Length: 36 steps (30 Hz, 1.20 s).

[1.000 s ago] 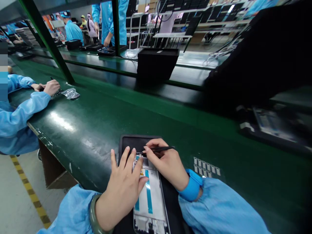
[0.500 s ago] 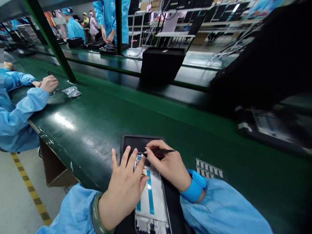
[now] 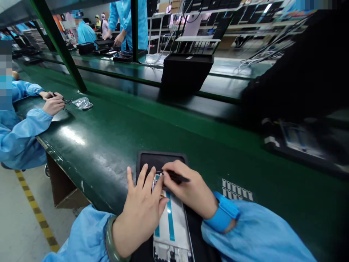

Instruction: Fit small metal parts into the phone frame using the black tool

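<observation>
1. Left hand [image 3: 141, 214] flat, fingers spread, pinning phone frame [image 3: 170, 233] at lower centre on desk [image 3: 109, 145].
2. Right hand [image 3: 191, 191] pinches tweezers [image 3: 177, 177] at frame's top edge.
3. Risk: tip slips, scratches frame; frame shifts if the press eases.

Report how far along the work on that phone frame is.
Done: the phone frame lies in the black tray, blue strips already on it. In hand: the left hand presses the frame flat while the right hand works dark tweezers at its top edge. Left: the small grey pads on the belt lie untouched.
</observation>
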Tool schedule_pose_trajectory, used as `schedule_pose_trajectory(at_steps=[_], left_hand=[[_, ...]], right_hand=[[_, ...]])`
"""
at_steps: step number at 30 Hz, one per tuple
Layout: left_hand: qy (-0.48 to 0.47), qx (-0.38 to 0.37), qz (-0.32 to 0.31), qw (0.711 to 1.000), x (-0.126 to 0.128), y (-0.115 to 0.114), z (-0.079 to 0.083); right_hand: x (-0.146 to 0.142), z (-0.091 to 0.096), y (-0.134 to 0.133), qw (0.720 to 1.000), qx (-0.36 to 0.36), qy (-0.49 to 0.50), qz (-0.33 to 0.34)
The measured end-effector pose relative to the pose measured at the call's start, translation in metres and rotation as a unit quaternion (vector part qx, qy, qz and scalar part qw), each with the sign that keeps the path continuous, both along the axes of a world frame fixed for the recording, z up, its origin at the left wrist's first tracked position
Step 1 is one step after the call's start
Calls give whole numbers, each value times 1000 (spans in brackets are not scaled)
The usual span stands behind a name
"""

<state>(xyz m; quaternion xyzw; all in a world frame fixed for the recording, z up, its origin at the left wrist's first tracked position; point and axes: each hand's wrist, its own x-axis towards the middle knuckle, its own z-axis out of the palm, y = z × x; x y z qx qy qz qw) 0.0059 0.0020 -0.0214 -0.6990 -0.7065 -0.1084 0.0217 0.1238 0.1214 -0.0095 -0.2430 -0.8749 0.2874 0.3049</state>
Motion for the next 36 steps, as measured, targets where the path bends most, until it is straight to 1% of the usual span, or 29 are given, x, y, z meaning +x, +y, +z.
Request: schedule_pose_trajectory(at_steps=[1,3,4,5,9,12,19,25,28,31,34,36], left_hand=[[-2,0,2,1000,0,0,0],[-4,-1,7,1000,1,0,1],[-3,-4,8,1000,1,0,2],[-2,-8,8,1000,1,0,2],[7,-21,-1,1000,0,1,3],[8,-23,-2,1000,0,0,2],[7,-21,-6,1000,0,-1,1],[4,-12,-7,1000,0,1,1],[0,-6,-4,1000,0,1,1],[-2,-6,-1,1000,1,1,2],[-2,-12,1,1000,1,2,2],[-1,-13,-1,1000,1,1,3]], right_hand=[[2,-4,1,998,-51,31,-28],[5,-12,5,983,-145,82,-73],[5,-15,6,978,-171,92,-80],[6,-16,7,976,-179,93,-80],[2,-13,4,988,-129,59,-67],[1,-10,2,992,-101,52,-63],[1,-11,1,994,-75,49,-64],[-6,-3,0,997,-48,13,-60],[-9,-1,2,995,-56,-3,-80],[-9,-3,5,990,-89,10,-108],[-5,-6,6,985,-125,29,-112],[-3,-7,6,985,-132,32,-109]])
